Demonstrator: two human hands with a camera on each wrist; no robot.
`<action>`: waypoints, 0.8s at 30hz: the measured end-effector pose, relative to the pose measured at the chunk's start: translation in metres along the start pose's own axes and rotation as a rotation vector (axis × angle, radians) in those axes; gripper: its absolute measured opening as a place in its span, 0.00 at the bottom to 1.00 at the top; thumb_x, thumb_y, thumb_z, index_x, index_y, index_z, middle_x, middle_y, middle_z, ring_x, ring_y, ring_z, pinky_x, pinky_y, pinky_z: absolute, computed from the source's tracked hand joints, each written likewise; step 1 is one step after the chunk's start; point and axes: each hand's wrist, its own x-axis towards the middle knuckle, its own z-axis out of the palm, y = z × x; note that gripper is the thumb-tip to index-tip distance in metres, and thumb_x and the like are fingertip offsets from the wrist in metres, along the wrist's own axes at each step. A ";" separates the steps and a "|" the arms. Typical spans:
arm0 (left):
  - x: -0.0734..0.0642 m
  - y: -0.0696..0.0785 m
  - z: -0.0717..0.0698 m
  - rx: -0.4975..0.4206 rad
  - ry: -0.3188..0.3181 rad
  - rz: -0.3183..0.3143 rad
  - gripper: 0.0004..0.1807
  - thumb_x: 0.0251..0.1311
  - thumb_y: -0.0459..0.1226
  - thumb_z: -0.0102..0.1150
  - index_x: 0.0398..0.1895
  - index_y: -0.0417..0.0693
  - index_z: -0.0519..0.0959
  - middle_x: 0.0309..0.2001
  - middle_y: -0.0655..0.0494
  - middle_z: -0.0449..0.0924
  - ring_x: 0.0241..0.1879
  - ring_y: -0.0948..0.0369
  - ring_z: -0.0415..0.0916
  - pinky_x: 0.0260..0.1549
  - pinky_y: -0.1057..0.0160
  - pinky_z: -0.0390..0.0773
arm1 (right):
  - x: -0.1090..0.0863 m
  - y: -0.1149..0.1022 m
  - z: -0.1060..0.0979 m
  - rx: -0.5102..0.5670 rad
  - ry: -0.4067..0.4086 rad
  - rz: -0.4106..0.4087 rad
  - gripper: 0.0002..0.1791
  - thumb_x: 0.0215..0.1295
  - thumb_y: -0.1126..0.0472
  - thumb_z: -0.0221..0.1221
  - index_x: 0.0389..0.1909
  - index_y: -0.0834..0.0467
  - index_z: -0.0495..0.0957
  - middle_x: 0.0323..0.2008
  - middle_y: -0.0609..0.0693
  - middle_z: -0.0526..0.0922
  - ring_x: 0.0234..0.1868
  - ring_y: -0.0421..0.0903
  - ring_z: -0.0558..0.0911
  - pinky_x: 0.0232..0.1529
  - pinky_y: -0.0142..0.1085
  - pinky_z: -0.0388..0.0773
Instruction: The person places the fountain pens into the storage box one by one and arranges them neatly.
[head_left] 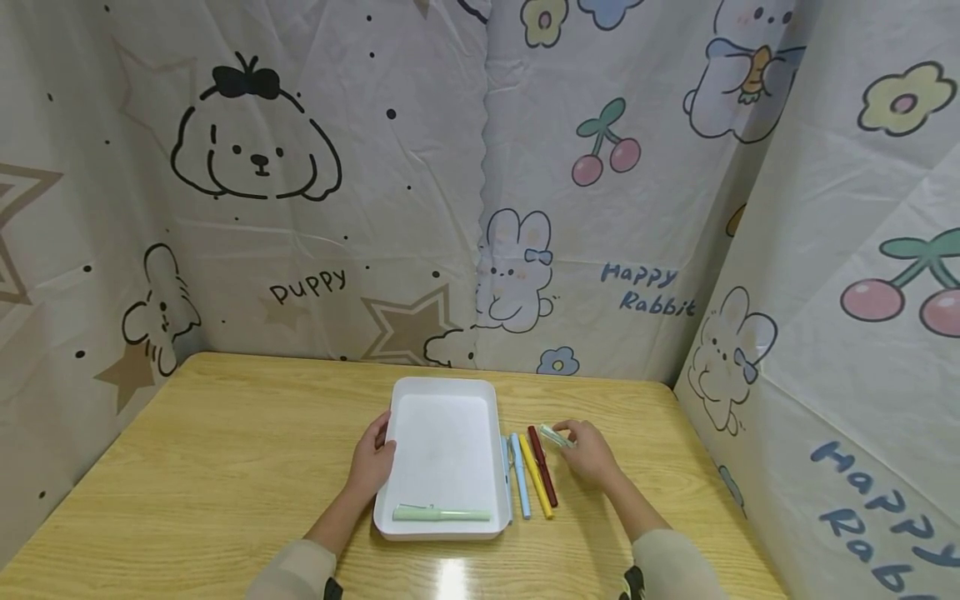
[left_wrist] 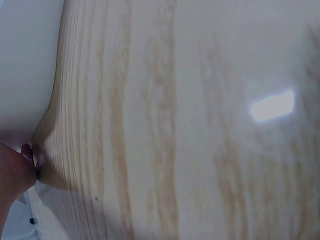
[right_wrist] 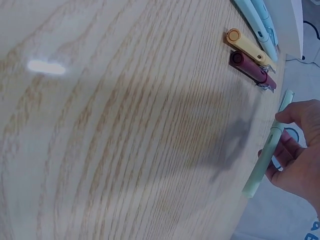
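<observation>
My left hand (head_left: 372,457) grips the left rim of a white tray (head_left: 500,500), thumb over the edge; in the left wrist view only part of this hand (left_wrist: 17,167) shows beside the tray wall (left_wrist: 30,55). A pale green pen (head_left: 442,515) lies crosswise inside, along the tray's near end. To the right of the tray, my right hand (head_left: 588,452) pinches another pale green pen (right_wrist: 267,150), held between thumb and fingers. Left of that hand, a dark red pen (head_left: 543,467), a yellow pen (head_left: 536,477) and a light blue pen (head_left: 521,477) lie side by side.
A second light blue pen (head_left: 506,479) lies tight against the tray's right wall, partly hidden. Everything stands on a wood-grain table (head_left: 285,433). Printed cloth (head_left: 420,208) hangs along its back and sides.
</observation>
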 end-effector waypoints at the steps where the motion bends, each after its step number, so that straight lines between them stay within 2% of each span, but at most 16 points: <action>1: 0.000 0.000 0.000 0.001 -0.001 0.000 0.28 0.66 0.29 0.40 0.70 0.44 0.56 0.66 0.40 0.62 0.60 0.47 0.66 0.56 0.49 0.71 | 0.000 0.000 0.000 0.006 0.000 0.000 0.20 0.55 0.71 0.56 0.51 0.60 0.77 0.34 0.55 0.74 0.33 0.46 0.70 0.30 0.34 0.67; 11: 0.000 0.000 0.000 0.004 -0.003 0.005 0.28 0.66 0.29 0.40 0.70 0.44 0.56 0.66 0.39 0.62 0.61 0.46 0.65 0.57 0.48 0.70 | -0.001 -0.007 -0.002 0.063 -0.014 -0.006 0.20 0.52 0.73 0.55 0.48 0.60 0.78 0.34 0.56 0.74 0.32 0.47 0.71 0.26 0.32 0.67; 24: 0.001 -0.002 0.001 0.013 -0.003 -0.011 0.29 0.65 0.29 0.39 0.71 0.44 0.55 0.67 0.39 0.61 0.61 0.46 0.64 0.58 0.48 0.70 | -0.002 -0.016 -0.002 0.065 -0.055 -0.021 0.20 0.52 0.73 0.56 0.47 0.59 0.79 0.34 0.54 0.74 0.32 0.46 0.72 0.27 0.33 0.69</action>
